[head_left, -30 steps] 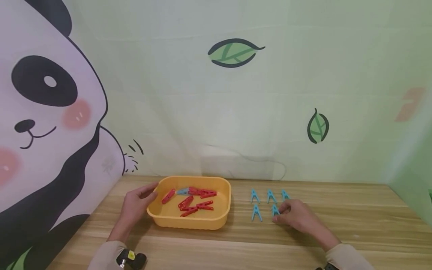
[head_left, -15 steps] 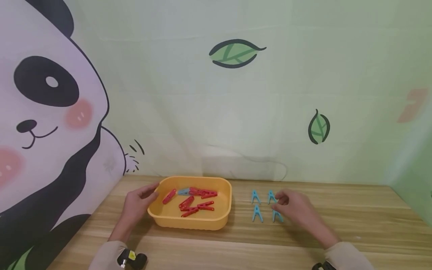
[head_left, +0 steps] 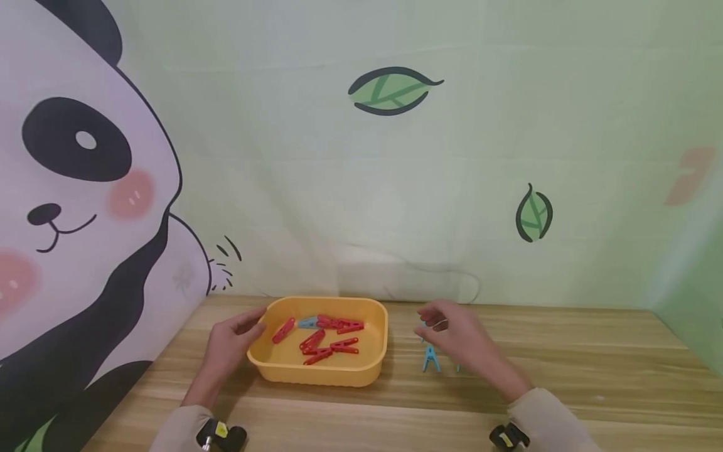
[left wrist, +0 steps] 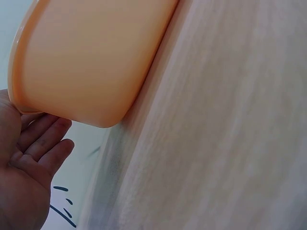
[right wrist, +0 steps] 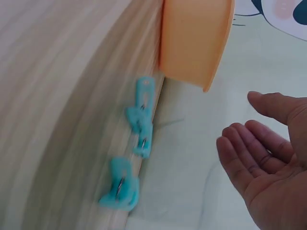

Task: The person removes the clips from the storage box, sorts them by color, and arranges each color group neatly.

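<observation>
A yellow plastic basin (head_left: 316,374) stands on the table, with several red clothespins (head_left: 312,339) and a pale blue clothespin (head_left: 307,322) in it. At its left rim is my left hand (head_left: 226,342), whose relaxed fingers (left wrist: 50,139) lie against the outside in the left wrist view. My right hand (head_left: 460,339) hovers right of the basin, fingers loosely bent; in the right wrist view nothing shows between thumb and fingers. A light blue clothespin (head_left: 430,359) stands in front of it, and others are partly hidden behind it. The right wrist view shows blurred blue clothespins (right wrist: 120,184) on the wood.
The wood-grain table (head_left: 593,364) extends to the right and front. Behind it hangs a pale green wall cloth (head_left: 316,188) with printed leaves, and a large printed panda (head_left: 130,207) covers the left side. A camera (head_left: 221,434) is strapped on the left wrist.
My right hand has moved left along the blue clothespins toward the basin, now covering the back ones. The left hand and basin stay in place.
</observation>
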The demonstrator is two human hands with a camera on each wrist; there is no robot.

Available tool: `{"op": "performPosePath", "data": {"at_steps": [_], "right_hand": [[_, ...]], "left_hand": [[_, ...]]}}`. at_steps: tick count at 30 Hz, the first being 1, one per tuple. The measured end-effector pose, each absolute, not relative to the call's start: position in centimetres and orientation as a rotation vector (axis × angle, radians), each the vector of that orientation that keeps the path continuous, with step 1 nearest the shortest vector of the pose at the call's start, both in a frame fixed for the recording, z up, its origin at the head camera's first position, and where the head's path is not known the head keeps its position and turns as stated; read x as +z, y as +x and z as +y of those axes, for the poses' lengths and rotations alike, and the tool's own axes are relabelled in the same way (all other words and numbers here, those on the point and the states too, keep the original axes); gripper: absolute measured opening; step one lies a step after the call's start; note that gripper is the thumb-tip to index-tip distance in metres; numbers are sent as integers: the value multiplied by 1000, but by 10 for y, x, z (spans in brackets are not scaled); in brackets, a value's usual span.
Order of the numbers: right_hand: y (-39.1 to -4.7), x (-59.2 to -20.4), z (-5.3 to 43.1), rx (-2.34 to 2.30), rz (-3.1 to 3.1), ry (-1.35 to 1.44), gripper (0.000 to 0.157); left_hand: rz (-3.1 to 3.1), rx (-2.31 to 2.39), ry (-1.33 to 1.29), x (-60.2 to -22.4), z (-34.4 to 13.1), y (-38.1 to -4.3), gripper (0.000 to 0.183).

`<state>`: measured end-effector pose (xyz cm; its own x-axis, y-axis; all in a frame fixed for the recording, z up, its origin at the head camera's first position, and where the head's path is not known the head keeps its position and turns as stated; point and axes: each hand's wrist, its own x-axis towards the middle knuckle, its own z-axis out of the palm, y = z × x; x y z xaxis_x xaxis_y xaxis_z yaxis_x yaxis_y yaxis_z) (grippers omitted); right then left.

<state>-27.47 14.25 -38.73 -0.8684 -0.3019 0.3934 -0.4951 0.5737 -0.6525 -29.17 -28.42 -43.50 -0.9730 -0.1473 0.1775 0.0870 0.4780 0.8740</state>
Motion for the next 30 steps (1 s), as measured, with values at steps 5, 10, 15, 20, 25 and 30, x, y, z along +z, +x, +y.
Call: {"op": "performPosePath", "data": {"at_steps": [5,10,15,20,25,30], "right_hand": [[-280,-383,123,1166,-2546,713,22],[-285,-378,102,1201,-2538,783,20],[-291,-377,80,1232,-2570,836,21],[-298,-380,58,1225,-2569,907,23],[-305,-383,40,1169,-2603,945,24],[-312,-386,26,1152,-2662,961,27]], "left_hand": [[-2487,-1494,47,-435,-284,-293,41],[-2494,-1505,56,-434,-284,-293,41],[-2506,-1507,73,-434,-284,-291,42],[-2497,-1505,71,-435,-285,-292,41],[-2487,-1511,62,-436,-285,-293,41],[-2488,-1506,56,-436,-285,-293,41]]}}
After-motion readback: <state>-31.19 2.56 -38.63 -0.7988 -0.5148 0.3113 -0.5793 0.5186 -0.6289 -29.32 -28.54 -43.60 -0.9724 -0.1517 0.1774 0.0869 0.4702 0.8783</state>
